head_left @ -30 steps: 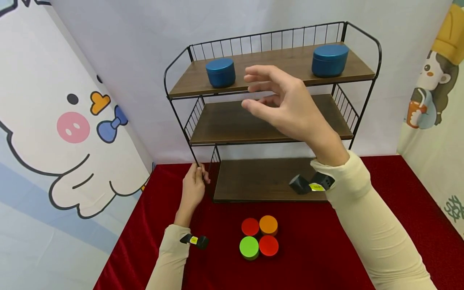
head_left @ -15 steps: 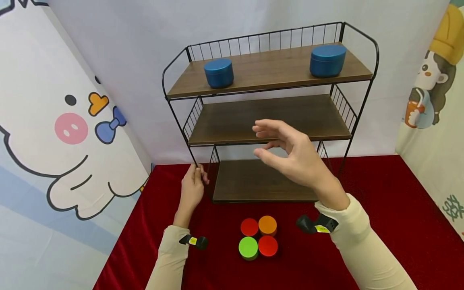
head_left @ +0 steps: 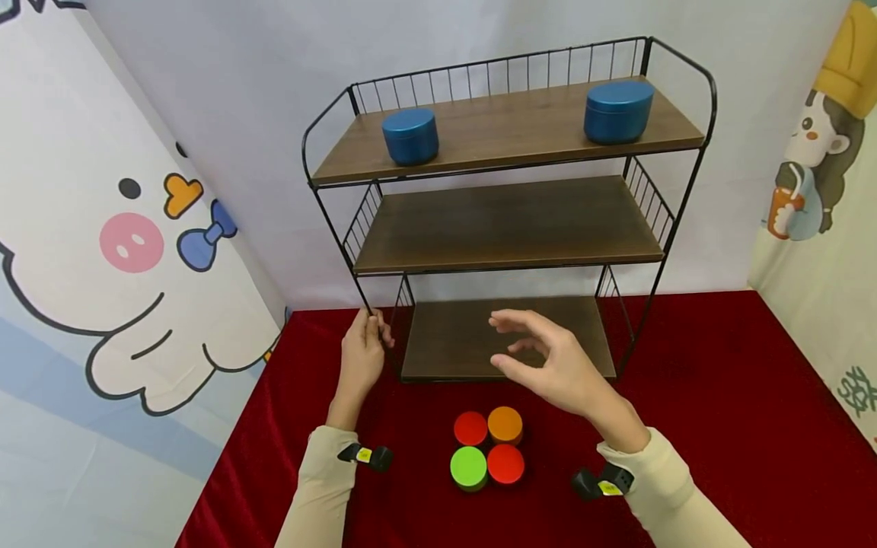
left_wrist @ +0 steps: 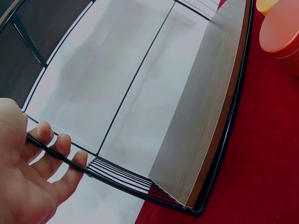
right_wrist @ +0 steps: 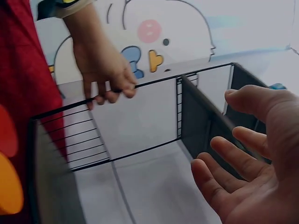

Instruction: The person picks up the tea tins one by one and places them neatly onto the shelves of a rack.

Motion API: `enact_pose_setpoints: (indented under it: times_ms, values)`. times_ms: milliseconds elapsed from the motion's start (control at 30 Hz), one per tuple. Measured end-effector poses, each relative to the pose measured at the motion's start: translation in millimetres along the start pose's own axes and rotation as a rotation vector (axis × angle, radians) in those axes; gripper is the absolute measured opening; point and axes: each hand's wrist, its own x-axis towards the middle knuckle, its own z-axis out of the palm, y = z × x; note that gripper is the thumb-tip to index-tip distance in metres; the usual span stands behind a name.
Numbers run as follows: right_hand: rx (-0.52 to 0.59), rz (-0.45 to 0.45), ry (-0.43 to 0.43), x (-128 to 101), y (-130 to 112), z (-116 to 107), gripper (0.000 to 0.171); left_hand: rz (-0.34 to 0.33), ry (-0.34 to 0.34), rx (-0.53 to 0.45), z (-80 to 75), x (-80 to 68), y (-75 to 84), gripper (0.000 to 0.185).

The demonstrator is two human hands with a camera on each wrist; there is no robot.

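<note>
While the left hand (head_left: 361,358) holds the black leg of the shelf rack (head_left: 507,228), the right hand (head_left: 558,365) hangs loose and empty just above four round tins (head_left: 489,449) on the red cloth (head_left: 719,396).

two blue tins (head_left: 410,135) (head_left: 618,111): top shelf | red cloth (head_left: 719,396) | cartoon backdrop (head_left: 130,251)

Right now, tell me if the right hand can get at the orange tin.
Probably yes. The right hand hovers open just above and behind the orange tin, nothing between them; the left hand grips the rack's leg, well aside.
</note>
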Motion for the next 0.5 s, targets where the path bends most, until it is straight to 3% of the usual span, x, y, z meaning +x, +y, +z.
enact_pose_setpoints:
  times_ms: [333, 500]
  values:
    - [-0.032, 0.132, -0.078, -38, 33, 10, 0.053, 0.002, -0.001, 0.008, -1.0, -0.7, -0.6, 0.028]
    - [-0.085, 0.154, -0.137, -54, 50, 13, 0.054, 0.001, 0.000, 0.007, 0.4, 0.2, -0.9, 0.029]
